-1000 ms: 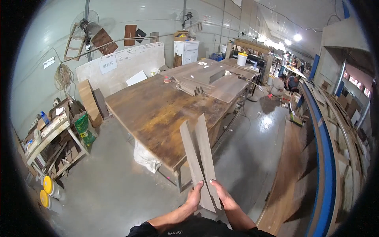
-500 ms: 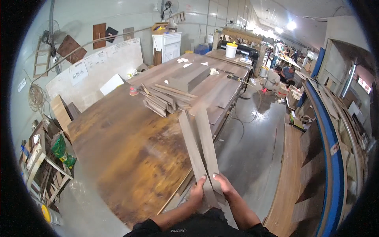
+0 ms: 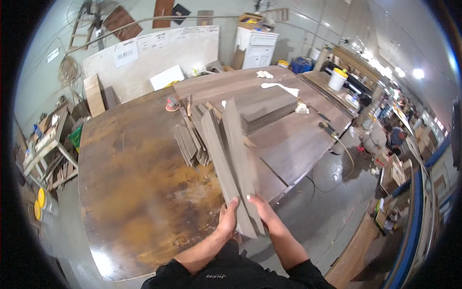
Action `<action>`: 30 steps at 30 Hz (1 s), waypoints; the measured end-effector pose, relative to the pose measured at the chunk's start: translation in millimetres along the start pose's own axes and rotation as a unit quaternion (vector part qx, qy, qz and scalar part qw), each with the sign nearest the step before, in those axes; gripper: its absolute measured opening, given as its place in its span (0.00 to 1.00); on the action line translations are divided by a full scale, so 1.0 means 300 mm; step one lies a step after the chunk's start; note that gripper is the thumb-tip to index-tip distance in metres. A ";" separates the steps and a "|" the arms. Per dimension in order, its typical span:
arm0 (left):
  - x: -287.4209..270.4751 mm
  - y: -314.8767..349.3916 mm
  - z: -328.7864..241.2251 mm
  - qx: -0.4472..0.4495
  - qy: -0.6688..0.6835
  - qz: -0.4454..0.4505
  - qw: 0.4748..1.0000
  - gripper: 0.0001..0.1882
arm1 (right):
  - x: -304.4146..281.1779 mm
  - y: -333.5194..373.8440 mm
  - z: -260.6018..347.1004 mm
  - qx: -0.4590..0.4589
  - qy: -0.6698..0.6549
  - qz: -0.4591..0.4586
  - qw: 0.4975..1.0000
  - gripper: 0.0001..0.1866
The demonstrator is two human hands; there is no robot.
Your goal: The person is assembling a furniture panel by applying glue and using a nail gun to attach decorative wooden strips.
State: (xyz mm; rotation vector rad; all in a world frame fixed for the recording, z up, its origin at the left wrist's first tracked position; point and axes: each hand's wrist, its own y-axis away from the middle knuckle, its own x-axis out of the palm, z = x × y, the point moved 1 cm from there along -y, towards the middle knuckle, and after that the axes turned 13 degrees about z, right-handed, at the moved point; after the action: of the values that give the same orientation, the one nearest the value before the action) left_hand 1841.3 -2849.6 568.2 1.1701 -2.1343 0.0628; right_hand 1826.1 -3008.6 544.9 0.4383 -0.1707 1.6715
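Observation:
Two long grey-brown wood strips are held side by side in front of me, their far ends spread slightly apart. My left hand grips the left strip near its lower end, thumb on top. Around the lower part of the right strip my right hand is closed, its thumb also on the upper face. Whether more strips lie beneath these two is hidden. Beyond them, a pile of similar strips lies on the large stained table, partly covered by the held ones.
A red-topped round sander sits behind the pile. Stacked grey boards, white rags and an air tool with a hose lie on the table's right part. A white bucket stands farther back. Long panels line the right side.
My view has turned, so the table fills more of the picture's middle. The held strips now overlap the pile and stand closer together; both hands keep their grip.

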 end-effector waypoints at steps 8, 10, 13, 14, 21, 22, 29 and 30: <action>-0.082 -0.729 -0.131 0.029 0.028 -0.147 0.988 0.42 | -0.363 -0.686 0.191 0.184 -0.035 0.029 0.982 0.25; -0.115 -0.889 -0.153 0.015 0.042 -0.211 0.976 0.45 | -0.415 -0.827 0.235 0.197 -0.012 0.051 0.979 0.26; -0.148 -0.993 -0.223 0.032 0.078 -0.154 0.984 0.53 | -0.457 -0.989 0.282 0.218 0.036 0.064 0.973 0.27; -0.142 -1.027 -0.237 0.027 0.051 -0.206 0.977 0.52 | -0.476 -1.025 0.309 0.271 0.046 0.053 0.960 0.26; -0.181 -1.215 -0.104 0.093 -0.262 -0.234 0.932 0.50 | -0.546 -1.006 0.333 0.221 0.238 0.024 0.946 0.30; -0.159 -1.214 -0.087 0.074 -0.280 -0.226 0.930 0.50 | -0.581 -0.996 0.310 0.225 0.235 0.022 0.946 0.30; -0.102 -0.845 0.085 0.182 -0.337 -0.184 0.905 0.33 | -0.844 -0.888 0.176 0.069 0.397 -0.024 0.915 0.36; -0.102 -0.737 0.101 0.177 -0.371 -0.197 0.890 0.31 | -0.855 -0.836 0.179 0.043 0.369 -0.066 0.926 0.35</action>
State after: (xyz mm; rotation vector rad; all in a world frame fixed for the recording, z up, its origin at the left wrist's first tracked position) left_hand 2003.3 -2969.1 466.8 2.0877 -2.5283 -0.2263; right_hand 2104.8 -3225.7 461.7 -0.1345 0.4810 1.6078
